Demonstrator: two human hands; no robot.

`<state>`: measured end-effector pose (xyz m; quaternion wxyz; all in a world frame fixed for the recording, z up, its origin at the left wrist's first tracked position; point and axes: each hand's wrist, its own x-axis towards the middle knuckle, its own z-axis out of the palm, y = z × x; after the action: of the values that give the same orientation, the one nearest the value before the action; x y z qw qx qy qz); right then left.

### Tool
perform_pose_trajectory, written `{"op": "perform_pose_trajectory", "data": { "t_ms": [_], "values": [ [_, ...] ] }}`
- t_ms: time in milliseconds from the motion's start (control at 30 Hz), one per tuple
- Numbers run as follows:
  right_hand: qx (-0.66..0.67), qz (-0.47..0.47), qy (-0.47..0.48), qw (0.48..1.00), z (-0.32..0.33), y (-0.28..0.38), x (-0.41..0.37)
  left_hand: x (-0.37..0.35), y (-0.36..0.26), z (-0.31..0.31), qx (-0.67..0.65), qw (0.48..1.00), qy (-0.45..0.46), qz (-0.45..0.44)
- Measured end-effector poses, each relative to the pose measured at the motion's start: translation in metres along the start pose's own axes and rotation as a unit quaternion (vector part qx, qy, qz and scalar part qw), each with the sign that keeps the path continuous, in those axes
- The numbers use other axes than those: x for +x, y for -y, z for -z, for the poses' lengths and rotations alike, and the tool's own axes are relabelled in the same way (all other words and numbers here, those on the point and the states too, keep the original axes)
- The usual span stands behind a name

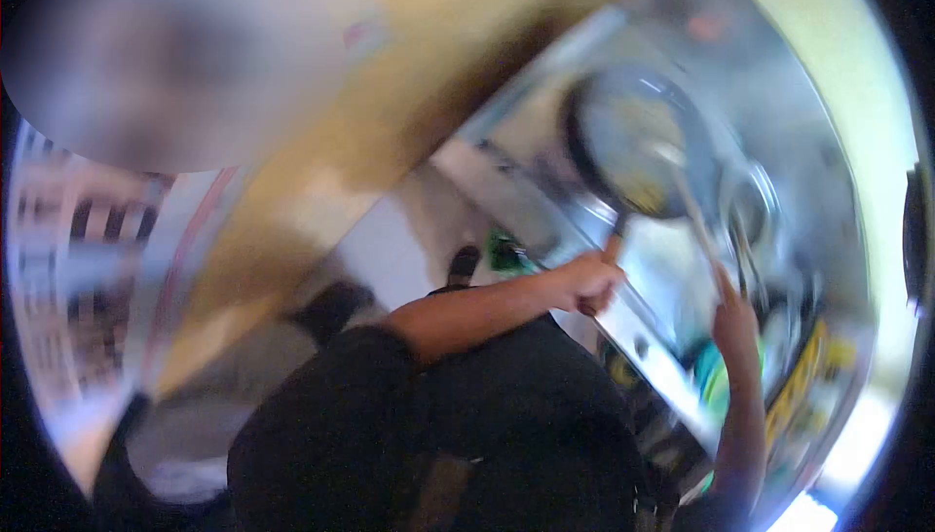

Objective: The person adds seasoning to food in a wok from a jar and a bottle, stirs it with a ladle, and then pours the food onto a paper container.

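My left hand [587, 282] is closed around the brown handle of a dark frying pan [633, 138]. The pan is over the metal stove area, with some yellowish food [643, 193] along its near side. In my right hand [734, 318] is a long cooking spatula [699, 216], gripped by its brown handle. Its far end reaches into the pan, but motion blur hides the exact shape of the tip.
Right of the pan sits a round metal pot [752, 203]. Something green and round [716, 381] and a yellow item [801, 381] lie nearer, at the right. The metal counter edge [662, 323] runs diagonally before me. A wooden surface [282, 211] is at the left.
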<state>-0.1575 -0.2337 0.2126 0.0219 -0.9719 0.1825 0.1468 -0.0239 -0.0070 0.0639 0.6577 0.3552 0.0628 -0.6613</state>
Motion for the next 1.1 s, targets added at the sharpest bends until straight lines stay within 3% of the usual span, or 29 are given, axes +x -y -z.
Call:
{"op": "perform_pose_trajectory", "data": {
  "t_ms": [33,67,100,133,167,200,233,267,333,367,400,433,467,500,533,567,600,667,700,800,933,1000,1100],
  "values": [
    [0.008,-0.011,0.027,1.000,0.000,-0.032,0.000,0.017,0.007,0.012,0.017,0.999,0.023,-0.026],
    [0.057,0.041,-0.019,0.997,0.016,-0.035,-0.004,-0.008,-0.016,0.000,0.040,0.998,0.001,-0.038],
    [0.103,-0.001,0.004,0.995,0.025,-0.055,-0.006,0.015,-0.014,0.012,0.013,0.999,0.026,-0.037],
    [0.058,0.015,0.041,0.997,0.057,-0.037,-0.013,0.041,-0.010,0.025,-0.012,0.998,0.056,-0.033],
    [0.059,-0.012,0.064,0.996,0.070,-0.037,-0.018,0.038,-0.013,0.022,0.016,0.999,0.029,-0.036],
    [0.094,0.100,0.026,0.990,0.043,-0.109,-0.010,0.030,-0.019,0.013,0.047,0.998,0.005,-0.035],
    [-0.031,0.203,0.002,0.979,0.069,-0.079,-0.028,0.032,-0.011,0.008,0.067,0.994,-0.037,-0.073],
    [-0.038,0.084,0.058,0.994,0.058,-0.103,-0.008,0.034,-0.013,0.022,0.053,0.994,-0.046,-0.086],
    [0.032,0.136,0.068,0.988,0.053,-0.103,-0.007,0.059,-0.004,0.043,0.023,0.994,0.097,-0.053],
    [-0.060,0.056,0.126,0.989,0.070,-0.062,-0.002,0.054,-0.003,0.043,0.018,0.993,0.092,-0.067],
    [-0.034,0.110,0.080,0.990,0.048,-0.077,0.004,0.050,0.001,0.040,0.030,0.993,0.029,-0.107],
    [-0.098,0.050,0.078,0.991,0.019,-0.086,0.016,0.055,0.000,0.038,0.032,0.997,-0.005,-0.071],
    [-0.097,0.003,0.065,0.993,-0.003,-0.072,0.033,0.043,-0.007,0.026,0.023,0.997,-0.006,-0.080],
    [-0.053,0.035,-0.011,0.998,-0.041,-0.075,0.053,0.058,-0.004,0.036,0.066,0.996,-0.030,-0.050],
    [-0.015,0.009,-0.005,1.000,-0.040,-0.049,0.069,0.040,-0.014,0.017,0.045,0.998,-0.027,-0.039],
    [0.047,0.048,-0.076,0.995,-0.087,-0.062,0.104,0.043,-0.013,0.022,0.047,0.998,-0.009,-0.039],
    [0.089,-0.024,-0.009,0.996,-0.100,-0.048,0.120,0.051,-0.012,0.024,0.045,0.998,0.004,-0.046],
    [0.060,-0.052,0.046,0.996,-0.061,0.001,0.082,0.044,-0.019,0.017,0.047,0.999,-0.020,-0.002],
    [0.075,-0.080,0.045,0.993,-0.047,-0.003,0.056,0.043,-0.023,0.012,0.026,0.998,-0.059,0.025],
    [0.022,-0.054,0.104,0.993,-0.026,0.011,0.018,0.030,-0.041,0.011,0.049,0.994,-0.049,0.090],
    [0.109,-0.130,0.009,0.985,-0.042,0.014,0.050,0.044,-0.041,0.045,0.081,0.987,-0.075,0.114],
    [0.184,-0.162,-0.097,0.965,-0.053,0.035,0.078,0.040,-0.044,0.052,0.106,0.987,-0.084,0.088],
    [0.242,-0.173,-0.119,0.947,-0.063,0.066,0.140,0.035,-0.051,0.061,0.118,0.985,-0.057,0.113]
  ]
}}
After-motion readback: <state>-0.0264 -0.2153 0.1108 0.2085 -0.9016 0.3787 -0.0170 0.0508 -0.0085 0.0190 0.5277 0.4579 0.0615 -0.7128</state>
